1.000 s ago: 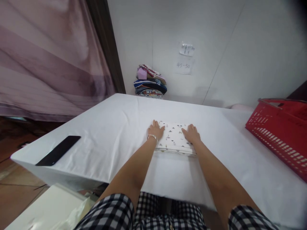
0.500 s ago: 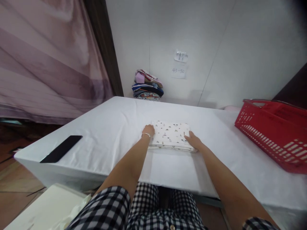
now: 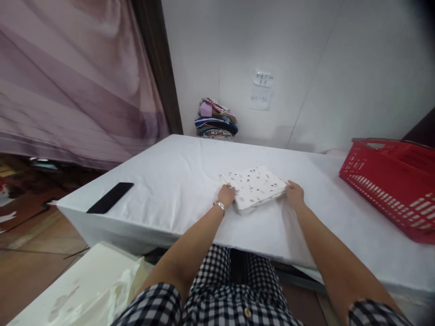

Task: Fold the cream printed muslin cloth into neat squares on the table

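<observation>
The folded patterned cloth (image 3: 255, 187) was lain near the middle of the white surface (image 3: 176, 181), turned askew. It was gripped at its near left corner by the left hand (image 3: 226, 195), fingers curled on the edge, and at its right corner by the right hand (image 3: 295, 194), fingers closed on the fabric. If the corners were pulled unevenly, the layers could be slid apart and the fold undone. A lift from two corners alone might let the middle sag open. The red basket (image 3: 384, 190) was stood well apart on the right, a black phone (image 3: 110, 198) on the left.
</observation>
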Tool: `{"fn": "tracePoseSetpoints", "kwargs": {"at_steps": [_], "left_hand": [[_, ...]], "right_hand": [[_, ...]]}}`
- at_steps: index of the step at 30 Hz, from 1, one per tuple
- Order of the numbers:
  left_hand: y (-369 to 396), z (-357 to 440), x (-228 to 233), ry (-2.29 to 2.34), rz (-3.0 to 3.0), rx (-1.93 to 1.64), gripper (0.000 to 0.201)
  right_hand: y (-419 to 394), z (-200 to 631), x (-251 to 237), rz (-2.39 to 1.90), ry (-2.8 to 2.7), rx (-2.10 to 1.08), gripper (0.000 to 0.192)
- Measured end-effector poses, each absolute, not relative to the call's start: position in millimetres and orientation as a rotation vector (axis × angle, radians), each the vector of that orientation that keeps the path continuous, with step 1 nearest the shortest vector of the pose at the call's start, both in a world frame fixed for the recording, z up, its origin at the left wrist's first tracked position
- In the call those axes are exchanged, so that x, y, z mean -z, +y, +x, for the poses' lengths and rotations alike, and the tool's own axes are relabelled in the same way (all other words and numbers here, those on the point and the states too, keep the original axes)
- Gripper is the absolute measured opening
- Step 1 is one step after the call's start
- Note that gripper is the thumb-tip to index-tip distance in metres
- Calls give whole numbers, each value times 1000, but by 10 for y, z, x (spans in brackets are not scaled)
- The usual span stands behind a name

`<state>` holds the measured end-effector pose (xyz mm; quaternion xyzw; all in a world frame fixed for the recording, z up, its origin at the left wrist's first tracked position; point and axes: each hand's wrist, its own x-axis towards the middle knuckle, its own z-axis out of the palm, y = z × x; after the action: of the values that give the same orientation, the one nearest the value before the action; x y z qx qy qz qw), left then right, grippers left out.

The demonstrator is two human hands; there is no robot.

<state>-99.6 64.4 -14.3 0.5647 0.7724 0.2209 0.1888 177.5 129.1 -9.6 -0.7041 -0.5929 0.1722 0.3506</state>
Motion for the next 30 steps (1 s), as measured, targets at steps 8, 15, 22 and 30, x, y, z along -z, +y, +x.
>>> {"fn": "tracePoseSetpoints", "kwargs": {"at_steps": [8,15,22,30], "left_hand": [[428,-1104,251,2066,1460,-923,38],[694,-1336,209,2077,1675,-1055,46],[883,-1389,250,1976,1609,-1002,44],[932,-1633,207,1778,1572,-973,43]], "right_hand": [[893,1353,39,-1484,-1930,-481,39],[169,1022,152,-1141,-2288,-191,31],[96,1005,319,-1125,-2422,41,36],[130,1038,341,-1109,-2383,2,38]]}}
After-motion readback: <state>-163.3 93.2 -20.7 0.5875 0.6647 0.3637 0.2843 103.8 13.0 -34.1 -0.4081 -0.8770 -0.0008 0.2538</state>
